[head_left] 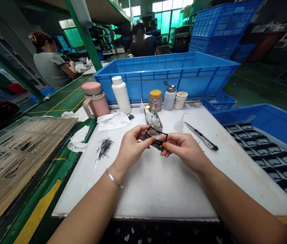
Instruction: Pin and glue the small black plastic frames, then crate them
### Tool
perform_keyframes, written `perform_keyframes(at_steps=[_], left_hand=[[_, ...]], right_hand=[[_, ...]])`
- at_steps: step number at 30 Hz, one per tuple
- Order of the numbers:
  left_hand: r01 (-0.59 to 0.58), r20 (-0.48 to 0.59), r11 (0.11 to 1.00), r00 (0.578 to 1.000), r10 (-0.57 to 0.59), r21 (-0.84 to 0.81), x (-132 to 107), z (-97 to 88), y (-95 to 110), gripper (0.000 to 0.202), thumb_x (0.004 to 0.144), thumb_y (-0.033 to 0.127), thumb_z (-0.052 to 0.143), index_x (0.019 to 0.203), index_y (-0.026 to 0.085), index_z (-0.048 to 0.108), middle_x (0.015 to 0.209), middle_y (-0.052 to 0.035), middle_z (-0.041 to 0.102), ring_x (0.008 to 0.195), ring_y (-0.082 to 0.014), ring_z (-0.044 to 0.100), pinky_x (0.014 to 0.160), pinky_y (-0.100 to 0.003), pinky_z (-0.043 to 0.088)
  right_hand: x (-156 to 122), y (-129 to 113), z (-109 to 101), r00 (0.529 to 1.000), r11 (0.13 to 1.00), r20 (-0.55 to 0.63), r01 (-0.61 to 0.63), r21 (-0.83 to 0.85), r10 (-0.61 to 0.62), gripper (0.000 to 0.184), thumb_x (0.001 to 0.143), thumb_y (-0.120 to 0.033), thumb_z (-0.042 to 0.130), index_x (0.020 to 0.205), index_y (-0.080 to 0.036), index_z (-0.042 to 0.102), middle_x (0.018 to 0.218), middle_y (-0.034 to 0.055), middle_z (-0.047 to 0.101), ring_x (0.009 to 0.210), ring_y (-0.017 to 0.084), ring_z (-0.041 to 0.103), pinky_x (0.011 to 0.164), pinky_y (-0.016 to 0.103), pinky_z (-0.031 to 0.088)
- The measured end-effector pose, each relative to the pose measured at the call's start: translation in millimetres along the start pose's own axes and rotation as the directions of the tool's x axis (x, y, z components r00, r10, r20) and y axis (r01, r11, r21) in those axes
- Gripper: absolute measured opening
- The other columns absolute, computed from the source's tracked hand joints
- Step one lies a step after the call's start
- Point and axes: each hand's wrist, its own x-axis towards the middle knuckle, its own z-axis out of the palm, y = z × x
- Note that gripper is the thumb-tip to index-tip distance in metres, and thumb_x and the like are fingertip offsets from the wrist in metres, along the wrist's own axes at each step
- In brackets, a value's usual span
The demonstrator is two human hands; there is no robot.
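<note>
Between both hands is a small black plastic frame with an open window in its upper part. My left hand pinches its left side, and my right hand grips its right side, thumbs toward me. The frame is held above a white work mat. A pile of thin black strips lies to the left of my left hand. Right of my right hand rests a black utility knife. Just beyond the hands stands a small box of little bottles.
A pink mug, white bottle, yellow-lidded jar and pump bottle line the mat's back edge. Behind them is a large blue crate. Black frames lie in rows in a right-hand bin. Two people sit farther off.
</note>
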Motion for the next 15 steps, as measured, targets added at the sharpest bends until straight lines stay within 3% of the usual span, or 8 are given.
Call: perform_keyframes(at_steps=[15], left_hand=[[-0.018, 0.028, 1.0, 0.999, 0.018, -0.014, -0.9, 3.4, -0.9, 0.028, 0.075, 0.022, 0.07, 0.102, 0.014, 0.062, 0.089, -0.0049, 0.065, 0.078, -0.0138, 0.061, 0.058, -0.019, 0.052]], right_hand=[[-1.8, -2.1, 0.0, 0.999, 0.997, -0.039, 0.002, -0.073, -0.005, 0.021, 0.079, -0.021, 0.064, 0.097, -0.014, 0.072, 0.076, 0.0028, 0.07, 0.063, 0.014, 0.067, 0.061, 0.024, 0.055]])
